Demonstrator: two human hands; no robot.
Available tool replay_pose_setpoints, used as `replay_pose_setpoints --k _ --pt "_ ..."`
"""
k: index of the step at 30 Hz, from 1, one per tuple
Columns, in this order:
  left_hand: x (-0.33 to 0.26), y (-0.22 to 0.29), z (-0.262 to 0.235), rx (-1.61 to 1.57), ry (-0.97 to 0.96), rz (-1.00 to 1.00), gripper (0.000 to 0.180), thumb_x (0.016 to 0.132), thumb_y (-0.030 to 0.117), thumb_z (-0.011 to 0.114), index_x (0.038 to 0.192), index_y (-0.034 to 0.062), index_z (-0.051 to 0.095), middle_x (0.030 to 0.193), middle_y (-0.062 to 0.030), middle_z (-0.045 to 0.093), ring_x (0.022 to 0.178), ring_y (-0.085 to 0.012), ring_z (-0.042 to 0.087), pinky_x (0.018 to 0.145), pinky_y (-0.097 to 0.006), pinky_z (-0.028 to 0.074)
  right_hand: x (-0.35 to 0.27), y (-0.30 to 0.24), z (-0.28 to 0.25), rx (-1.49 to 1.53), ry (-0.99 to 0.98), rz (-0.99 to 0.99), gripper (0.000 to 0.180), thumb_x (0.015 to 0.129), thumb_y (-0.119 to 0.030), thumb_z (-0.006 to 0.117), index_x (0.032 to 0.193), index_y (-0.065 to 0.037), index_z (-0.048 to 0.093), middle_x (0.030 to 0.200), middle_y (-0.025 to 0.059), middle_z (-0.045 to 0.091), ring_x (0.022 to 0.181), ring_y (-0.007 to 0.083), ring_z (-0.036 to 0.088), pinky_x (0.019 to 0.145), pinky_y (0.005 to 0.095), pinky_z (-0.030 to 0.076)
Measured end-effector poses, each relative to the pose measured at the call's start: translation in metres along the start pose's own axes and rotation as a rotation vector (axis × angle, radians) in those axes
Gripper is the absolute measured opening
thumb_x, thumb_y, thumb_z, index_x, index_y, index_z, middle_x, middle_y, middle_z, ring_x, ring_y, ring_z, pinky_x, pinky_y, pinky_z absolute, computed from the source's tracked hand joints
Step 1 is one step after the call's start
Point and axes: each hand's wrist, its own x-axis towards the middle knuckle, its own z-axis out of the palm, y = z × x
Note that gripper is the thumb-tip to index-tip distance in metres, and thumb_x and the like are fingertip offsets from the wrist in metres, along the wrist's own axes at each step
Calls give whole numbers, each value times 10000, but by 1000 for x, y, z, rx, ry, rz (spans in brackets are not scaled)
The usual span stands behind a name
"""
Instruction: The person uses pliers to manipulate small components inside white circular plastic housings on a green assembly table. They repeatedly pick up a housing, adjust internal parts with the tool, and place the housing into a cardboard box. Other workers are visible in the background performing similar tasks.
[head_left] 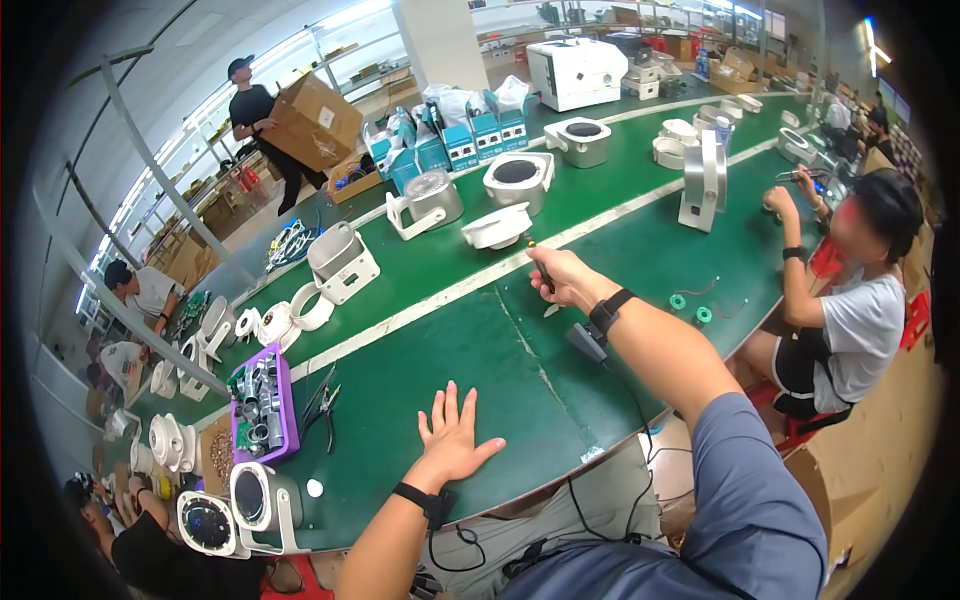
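My left hand (pixel 452 437) lies flat on the green table (pixel 420 370), fingers spread and holding nothing; pliers (pixel 322 405) and a purple tray (pixel 264 408) of metal parts sit to its left. My right hand (pixel 560 276) is stretched out, fingers clamped on a small screwdriver (pixel 541 273), near a white housing (pixel 497 226).

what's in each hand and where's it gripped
Right hand grips a dark slim tool, apparently a screwdriver, around its handle. Left hand lies flat on the green table, holding nothing.

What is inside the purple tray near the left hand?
The purple tray holds many small grey metal cylindrical parts, piled together. Whatever lies beneath the pile is covered.
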Motion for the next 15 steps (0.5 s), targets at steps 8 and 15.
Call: replay_pose_setpoints --k 8,15 --pt "-1 -4 4 -5 19 12 1080 880 693 610 1646 97 136 1699 -258 -22 1574 -431 -24 1190 -695 32 -59 34 19 -32 -327 123 244 950 -347 720 969 -119 638 819 8 617 680 109 597 515 250 437" --pt "-2 -4 3 10 1 1 1065 892 699 589 1650 112 126 1699 -255 -24 1575 -427 -31 1190 -691 36 -51 68 40 -117 -403 -42 208 954 -274 720 1087 -135 639 880 -39 617 722 79 608 589 234 471"
